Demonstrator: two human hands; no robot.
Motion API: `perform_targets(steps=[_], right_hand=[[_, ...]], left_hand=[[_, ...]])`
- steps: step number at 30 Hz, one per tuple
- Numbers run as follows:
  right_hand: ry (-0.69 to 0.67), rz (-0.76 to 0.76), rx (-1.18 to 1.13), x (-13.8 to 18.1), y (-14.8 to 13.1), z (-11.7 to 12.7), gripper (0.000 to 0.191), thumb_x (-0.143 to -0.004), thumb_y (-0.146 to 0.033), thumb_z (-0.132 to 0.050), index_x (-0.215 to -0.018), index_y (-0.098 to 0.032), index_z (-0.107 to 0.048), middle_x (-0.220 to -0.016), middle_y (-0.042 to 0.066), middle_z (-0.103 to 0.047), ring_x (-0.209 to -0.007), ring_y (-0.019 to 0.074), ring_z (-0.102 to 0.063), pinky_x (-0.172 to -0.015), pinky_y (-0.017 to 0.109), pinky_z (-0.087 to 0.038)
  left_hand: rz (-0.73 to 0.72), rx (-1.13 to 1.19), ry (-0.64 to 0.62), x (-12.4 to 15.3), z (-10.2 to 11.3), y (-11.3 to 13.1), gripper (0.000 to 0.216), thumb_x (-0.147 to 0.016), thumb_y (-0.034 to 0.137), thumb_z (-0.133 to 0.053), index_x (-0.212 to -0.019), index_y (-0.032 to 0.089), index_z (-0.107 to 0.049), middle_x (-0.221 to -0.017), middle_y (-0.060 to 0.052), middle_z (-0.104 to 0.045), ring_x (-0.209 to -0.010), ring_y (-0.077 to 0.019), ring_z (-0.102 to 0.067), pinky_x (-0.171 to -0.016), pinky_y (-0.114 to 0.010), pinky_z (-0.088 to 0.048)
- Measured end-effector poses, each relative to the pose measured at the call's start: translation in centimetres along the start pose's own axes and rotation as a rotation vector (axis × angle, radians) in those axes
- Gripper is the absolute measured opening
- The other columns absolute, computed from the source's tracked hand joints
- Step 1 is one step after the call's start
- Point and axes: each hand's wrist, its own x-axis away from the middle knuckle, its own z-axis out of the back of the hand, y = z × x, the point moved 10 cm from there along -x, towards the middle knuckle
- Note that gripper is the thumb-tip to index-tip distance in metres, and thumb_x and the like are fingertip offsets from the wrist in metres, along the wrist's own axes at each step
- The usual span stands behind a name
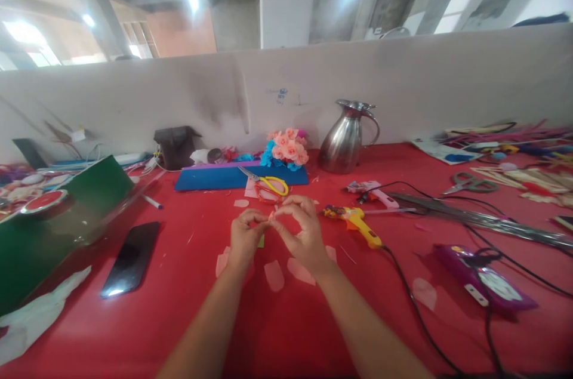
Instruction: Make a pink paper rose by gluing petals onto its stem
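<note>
My left hand (pixel 247 234) and my right hand (pixel 304 234) meet over the middle of the red table (pixel 188 331). Between their fingertips is a small pink petal piece (pixel 271 216), pinched from both sides; much of it is hidden by the fingers. Under and around my hands lie loose pink petal cut-outs (pixel 274 276), partly covered by the wrists. Just beyond the fingers rest scissors with yellow and red handles (pixel 274 185). To the right of my right hand lies a yellow hot glue gun (pixel 358 225) with a black cord.
Behind are a bunch of peach and blue paper flowers (pixel 290 149), a blue sheet (pixel 215 178) and a steel jug (pixel 347 137). A phone (pixel 131 259) lies left; a pink glue gun (pixel 380 195), purple power strip (pixel 486 283) and grey-handled scissors (pixel 474 182) lie right.
</note>
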Motion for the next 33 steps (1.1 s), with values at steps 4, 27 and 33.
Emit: perform_targets(steps=[4, 27, 33], right_hand=[[-0.024, -0.013, -0.011, 0.01, 0.31, -0.21, 0.005, -0.080, -0.022, -0.057, -0.079, -0.023, -0.062, -0.095, 0.004, -0.049, -0.098, 0.0202, -0.049, -0.087, 0.038, -0.040], [-0.046, -0.040, -0.115, -0.23, 0.79, -0.24, 0.010, -0.074, -0.012, -0.053, -0.074, -0.022, -0.055, -0.083, 0.002, -0.053, -0.089, 0.0187, -0.051, -0.081, 0.035, -0.042], [-0.055, -0.027, -0.068, -0.25, 0.47, -0.29, 0.007, -0.075, -0.018, -0.056, -0.078, -0.023, -0.060, -0.087, 0.003, -0.054, -0.091, 0.0198, -0.052, -0.083, 0.037, -0.041]], left_hand=[[0.008, -0.016, -0.012, -0.02, -0.13, 0.02, 0.006, -0.058, 0.019, -0.068, -0.056, 0.016, -0.063, -0.068, -0.001, -0.057, -0.067, -0.0134, -0.052, -0.064, -0.025, -0.041], [0.048, -0.013, -0.041, 0.02, -0.59, -0.38, 0.011, -0.055, 0.022, -0.072, -0.054, 0.016, -0.062, -0.069, -0.002, -0.056, -0.068, -0.0138, -0.052, -0.063, -0.025, -0.040], [0.029, -0.011, -0.020, -0.01, -0.35, 0.02, 0.010, -0.055, 0.020, -0.070, -0.053, 0.017, -0.061, -0.067, -0.001, -0.055, -0.066, -0.0135, -0.051, -0.063, -0.025, -0.039]])
